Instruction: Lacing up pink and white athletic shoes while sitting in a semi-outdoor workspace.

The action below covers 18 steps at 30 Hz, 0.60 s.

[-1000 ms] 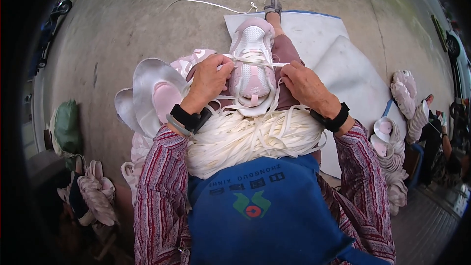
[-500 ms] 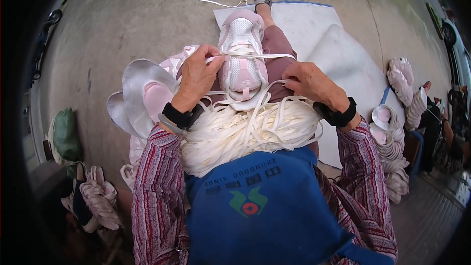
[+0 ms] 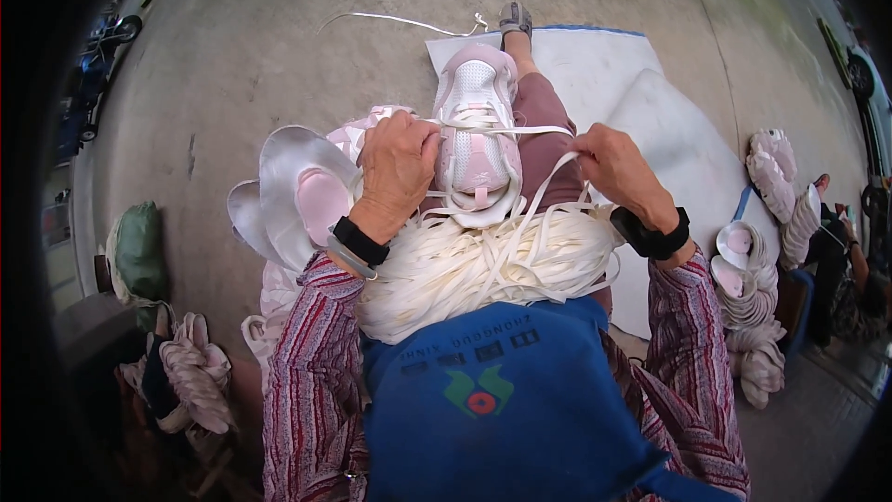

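A pink and white sneaker shoe upper (image 3: 476, 144) lies lengthwise over my lap, its heel end toward me. White shoelace (image 3: 520, 130) crosses its eyelets and stretches sideways to both hands. My left hand (image 3: 400, 163) is closed on the lace just left of the upper. On the other side, my right hand (image 3: 613, 167) pinches the lace between thumb and fingers. Below the upper, a thick bundle of loose white laces (image 3: 483, 265) rests on my lap above the blue apron (image 3: 502, 400). Silvery shoe uppers with pink linings (image 3: 295, 191) lean beside my left wrist.
A white sheet (image 3: 595, 70) lies on the concrete floor (image 3: 251, 65), with a loose lace (image 3: 400, 20) beyond. Stacked shoe uppers (image 3: 757, 288) stand at the right, near another person (image 3: 850, 284). At the left are a green sack (image 3: 139, 251) and more uppers (image 3: 195, 367).
The view has shifted, so the scene sits slightly lower and further right. My right hand has moved a little outward from the upper with the lace. Both hands still grip it.
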### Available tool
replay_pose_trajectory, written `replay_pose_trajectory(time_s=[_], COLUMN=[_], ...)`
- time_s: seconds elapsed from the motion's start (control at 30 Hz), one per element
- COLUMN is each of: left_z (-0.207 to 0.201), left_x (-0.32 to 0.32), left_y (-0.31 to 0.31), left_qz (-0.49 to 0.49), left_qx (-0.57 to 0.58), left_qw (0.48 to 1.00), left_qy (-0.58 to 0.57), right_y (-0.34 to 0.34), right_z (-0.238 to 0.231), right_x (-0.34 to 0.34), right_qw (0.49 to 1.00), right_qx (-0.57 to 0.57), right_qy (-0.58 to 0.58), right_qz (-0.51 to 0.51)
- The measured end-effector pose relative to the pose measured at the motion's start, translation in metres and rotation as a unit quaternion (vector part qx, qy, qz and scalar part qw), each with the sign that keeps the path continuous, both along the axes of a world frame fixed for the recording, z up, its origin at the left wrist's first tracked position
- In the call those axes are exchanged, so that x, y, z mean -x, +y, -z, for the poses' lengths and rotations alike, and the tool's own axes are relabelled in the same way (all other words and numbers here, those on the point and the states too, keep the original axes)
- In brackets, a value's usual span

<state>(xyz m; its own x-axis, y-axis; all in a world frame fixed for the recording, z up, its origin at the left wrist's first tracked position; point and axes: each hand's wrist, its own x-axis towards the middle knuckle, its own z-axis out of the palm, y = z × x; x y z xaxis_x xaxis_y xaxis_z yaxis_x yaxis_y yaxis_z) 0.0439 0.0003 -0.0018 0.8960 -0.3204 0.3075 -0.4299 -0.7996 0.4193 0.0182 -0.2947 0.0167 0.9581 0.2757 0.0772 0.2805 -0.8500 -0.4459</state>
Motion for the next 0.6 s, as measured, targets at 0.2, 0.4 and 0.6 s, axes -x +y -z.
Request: replay_pose_trajectory(time_s=[0.2,0.4,0.6], left_z=[-0.013,-0.003,0.000], left_x=[0.007,0.029,0.041], left_y=[-0.005,-0.008,-0.012], left_qz=[0.015,0.000,-0.006], left_qx=[0.040,0.113,0.010], left_qw=[0.999,0.990,0.997], left_qy=[0.010,0.086,0.075], right_y=[0.006,0.010,0.020], right_z=[0.008,-0.041,-0.023], right_x=[0.008,0.012,0.016], right_qw=[0.983,0.931,0.949], right_qx=[-0.079,-0.177,-0.182], right_qy=[0.084,0.308,0.232], right_qz=[-0.146,-0.083,-0.113])
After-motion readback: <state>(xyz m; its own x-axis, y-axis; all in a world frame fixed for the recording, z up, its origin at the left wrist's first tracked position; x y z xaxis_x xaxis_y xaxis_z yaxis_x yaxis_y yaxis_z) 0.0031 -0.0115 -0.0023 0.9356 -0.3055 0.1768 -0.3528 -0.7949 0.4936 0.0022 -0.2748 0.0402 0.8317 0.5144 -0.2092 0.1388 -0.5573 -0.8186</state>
